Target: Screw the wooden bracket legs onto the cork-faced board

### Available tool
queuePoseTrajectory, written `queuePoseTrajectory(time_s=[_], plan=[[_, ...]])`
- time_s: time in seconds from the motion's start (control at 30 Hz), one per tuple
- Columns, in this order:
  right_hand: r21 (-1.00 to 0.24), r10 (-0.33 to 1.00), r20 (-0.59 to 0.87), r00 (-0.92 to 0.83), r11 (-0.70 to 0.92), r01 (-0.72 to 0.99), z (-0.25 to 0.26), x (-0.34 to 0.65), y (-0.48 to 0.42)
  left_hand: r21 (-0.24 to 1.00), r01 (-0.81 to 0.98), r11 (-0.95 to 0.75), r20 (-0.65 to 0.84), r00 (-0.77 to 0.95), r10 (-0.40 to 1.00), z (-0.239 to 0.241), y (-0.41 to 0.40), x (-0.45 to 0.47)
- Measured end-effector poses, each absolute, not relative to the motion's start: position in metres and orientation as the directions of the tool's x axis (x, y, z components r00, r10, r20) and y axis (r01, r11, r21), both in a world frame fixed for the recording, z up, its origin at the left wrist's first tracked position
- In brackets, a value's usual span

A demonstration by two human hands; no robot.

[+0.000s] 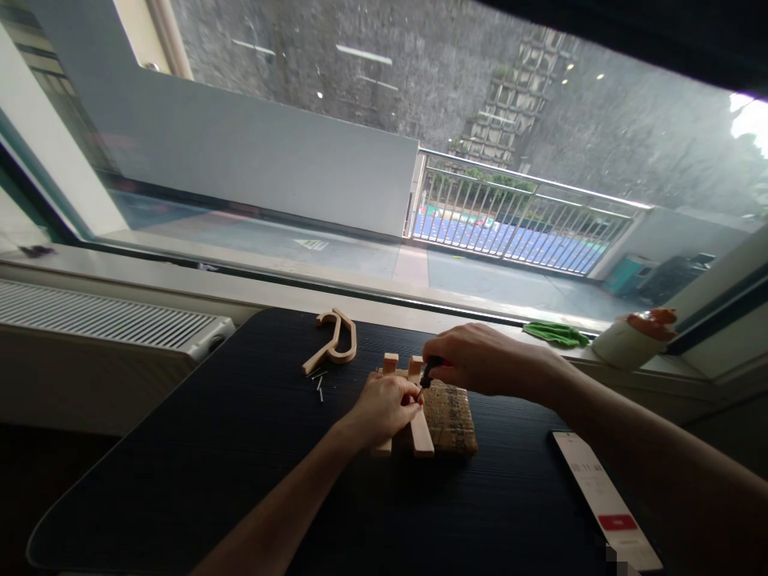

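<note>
In the head view my right hand [465,358] is closed around the dark handle of a screwdriver [428,372], its tip slanting down to a light wooden strip [423,436]. My left hand [387,406] lies over the wooden parts, thumb and finger pinched together at the screwdriver's tip. Whatever sits between those fingertips is too small to make out. A second wooden strip [382,450] runs beneath my left hand, mostly covered. Under and beside the strips is a brown block with dark printed marks [453,420].
Curved wooden pieces [342,352] and several loose screws [320,390] lie left on the black table [240,448]. A phone [606,496] rests at the right. On the windowsill are a green cloth [555,334] and a white container [630,342]. A radiator [114,324] stands left.
</note>
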State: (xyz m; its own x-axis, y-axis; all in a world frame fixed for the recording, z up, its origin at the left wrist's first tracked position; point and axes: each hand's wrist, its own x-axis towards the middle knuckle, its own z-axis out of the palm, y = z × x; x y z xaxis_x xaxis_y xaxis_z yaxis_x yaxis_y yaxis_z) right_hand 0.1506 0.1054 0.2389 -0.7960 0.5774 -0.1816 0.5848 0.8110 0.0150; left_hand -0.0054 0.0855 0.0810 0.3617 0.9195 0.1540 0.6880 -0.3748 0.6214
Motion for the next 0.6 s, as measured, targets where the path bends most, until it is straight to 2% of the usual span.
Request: queuePoseTrajectory(time_s=[0.13, 0.27, 0.33, 0.53, 0.6], plan=[[0.049, 0.604, -0.176, -0.778, 0.794, 0.606, 0.2391, 0.1513, 0.1039, 0.624, 0.69, -0.368, 0.146, 0.36, 0.922, 0.0811, 0.0859, -0.005], [-0.049, 0.55, -0.17, -0.818, 0.824, 0.564, 0.2403, 0.1548, 0.1051, 0.626, 0.687, -0.369, 0.141, 0.366, 0.92, 0.0815, 0.0861, -0.0051], [-0.059, 0.533, -0.163, -0.831, 0.835, 0.547, 0.2383, 0.1556, 0.106, 0.627, 0.687, -0.367, 0.137, 0.367, 0.92, 0.0823, 0.086, -0.0051], [0.077, 0.607, -0.122, -0.785, 0.795, 0.602, 0.2307, 0.1536, 0.1064, 0.628, 0.692, -0.355, 0.125, 0.361, 0.924, 0.084, 0.0849, -0.0052], [0.078, 0.611, -0.139, -0.779, 0.791, 0.606, 0.2327, 0.1543, 0.1059, 0.628, 0.694, -0.352, 0.12, 0.36, 0.925, 0.0841, 0.085, -0.0051]])
